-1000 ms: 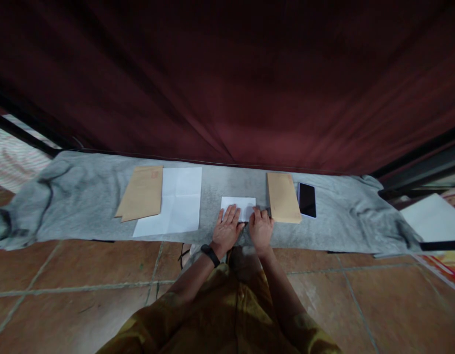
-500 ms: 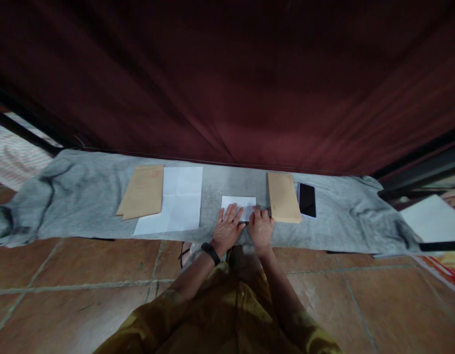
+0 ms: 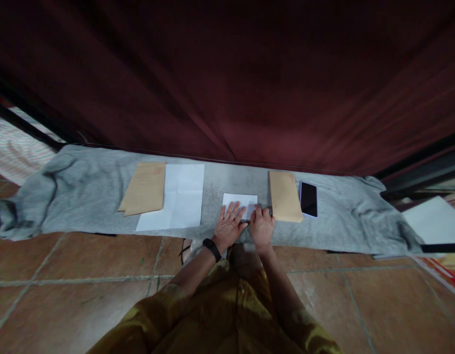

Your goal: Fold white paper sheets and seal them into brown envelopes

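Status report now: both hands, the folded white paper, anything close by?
Left hand flat on folded white paper. Right hand pressing its right edge, fingers bent. Brown envelope close beside right hand, all on grey cloth.

Two envelopes lie here: a left envelope [image 3: 143, 188] and a right envelope [image 3: 284, 195]. Three white sheets: a big sheet [image 3: 181, 196], a folded sheet [image 3: 240, 200], a far-right sheet [image 3: 432, 219]. One phone [image 3: 308, 198]. One grey cloth [image 3: 83, 187]. One curtain [image 3: 227, 73]. Two hands: left hand [image 3: 229, 227], right hand [image 3: 262, 227]. One wristband [image 3: 212, 249].
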Available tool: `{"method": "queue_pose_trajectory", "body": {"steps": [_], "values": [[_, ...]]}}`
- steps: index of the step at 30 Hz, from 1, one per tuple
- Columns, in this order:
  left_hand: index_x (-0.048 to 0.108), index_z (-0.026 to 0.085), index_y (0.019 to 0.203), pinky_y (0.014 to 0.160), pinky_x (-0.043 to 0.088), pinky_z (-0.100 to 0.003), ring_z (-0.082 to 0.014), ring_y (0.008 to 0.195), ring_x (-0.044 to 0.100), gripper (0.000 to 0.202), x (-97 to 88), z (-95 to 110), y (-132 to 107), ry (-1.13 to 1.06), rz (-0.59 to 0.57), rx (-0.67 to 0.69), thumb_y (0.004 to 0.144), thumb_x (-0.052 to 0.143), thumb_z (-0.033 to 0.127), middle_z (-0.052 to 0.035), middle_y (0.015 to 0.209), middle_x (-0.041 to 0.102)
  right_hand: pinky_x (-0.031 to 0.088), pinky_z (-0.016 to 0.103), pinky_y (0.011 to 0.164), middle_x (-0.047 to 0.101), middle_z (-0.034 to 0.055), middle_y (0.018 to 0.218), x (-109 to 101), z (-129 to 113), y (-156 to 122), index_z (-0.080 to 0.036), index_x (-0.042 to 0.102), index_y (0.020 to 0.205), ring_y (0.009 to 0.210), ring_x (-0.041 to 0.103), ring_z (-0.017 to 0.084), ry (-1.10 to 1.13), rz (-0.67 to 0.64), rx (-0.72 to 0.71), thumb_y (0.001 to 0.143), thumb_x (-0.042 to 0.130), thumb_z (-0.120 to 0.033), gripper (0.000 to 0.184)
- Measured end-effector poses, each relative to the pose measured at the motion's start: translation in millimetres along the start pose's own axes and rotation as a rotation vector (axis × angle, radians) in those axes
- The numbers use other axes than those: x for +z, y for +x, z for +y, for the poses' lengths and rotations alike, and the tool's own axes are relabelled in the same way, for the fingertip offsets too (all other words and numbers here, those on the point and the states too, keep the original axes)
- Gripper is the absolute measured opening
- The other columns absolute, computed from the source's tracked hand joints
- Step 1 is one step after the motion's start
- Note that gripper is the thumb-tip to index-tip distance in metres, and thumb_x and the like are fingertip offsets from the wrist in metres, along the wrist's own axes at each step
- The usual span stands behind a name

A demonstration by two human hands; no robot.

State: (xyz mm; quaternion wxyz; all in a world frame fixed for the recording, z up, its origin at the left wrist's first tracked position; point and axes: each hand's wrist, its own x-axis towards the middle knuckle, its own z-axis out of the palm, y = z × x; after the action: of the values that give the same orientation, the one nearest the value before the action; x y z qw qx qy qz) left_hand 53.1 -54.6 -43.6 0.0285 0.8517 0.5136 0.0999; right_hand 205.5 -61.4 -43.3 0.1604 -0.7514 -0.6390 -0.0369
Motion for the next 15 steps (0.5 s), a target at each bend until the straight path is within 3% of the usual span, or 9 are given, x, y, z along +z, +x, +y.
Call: {"method": "queue_pose_trajectory", "body": {"steps": [6, 11, 15], "values": [[0.037, 0.021, 0.156, 0.125, 0.016, -0.056, -0.0289, 0.154, 0.021, 0.063, 1.2, -1.1, -1.4, -0.014, 0.012, 0.04, 0.101, 0.04, 0.054, -0.0071, 0.165, 0.029, 0.035, 0.034, 0.081, 0.061, 0.0096, 0.101, -0.7, 0.1, 0.7, -0.021, 0.06, 0.131, 0.09, 0.058, 0.022, -0.004, -0.005, -0.004, 0.103, 0.042, -0.025, 0.033], [0.038, 0.032, 0.155, 0.124, 0.016, -0.057, -0.0298, 0.154, 0.022, 0.06, -0.7, -2.1, -3.3, -0.038, 0.016, 0.051, 0.101, 0.04, 0.057, -0.0046, 0.165, 0.03, 0.035, 0.034, 0.081, 0.061, 0.0096, 0.102, -0.6, -0.4, 0.7, -0.021, 0.06, 0.13, 0.091, 0.058, 0.023, -0.002, -0.011, -0.002, 0.103, 0.043, -0.026, 0.032], [0.04, 0.034, 0.154, 0.124, 0.017, -0.058, -0.0302, 0.154, 0.022, 0.06, -1.6, -3.3, -3.8, -0.036, 0.013, 0.06, 0.1, 0.042, 0.058, -0.0051, 0.165, 0.03, 0.035, 0.034, 0.081, 0.061, 0.0093, 0.103, 0.3, -0.3, 0.8, -0.022, 0.06, 0.129, 0.091, 0.058, 0.022, 0.002, -0.016, 0.01, 0.103, 0.044, -0.026, 0.031]]}}
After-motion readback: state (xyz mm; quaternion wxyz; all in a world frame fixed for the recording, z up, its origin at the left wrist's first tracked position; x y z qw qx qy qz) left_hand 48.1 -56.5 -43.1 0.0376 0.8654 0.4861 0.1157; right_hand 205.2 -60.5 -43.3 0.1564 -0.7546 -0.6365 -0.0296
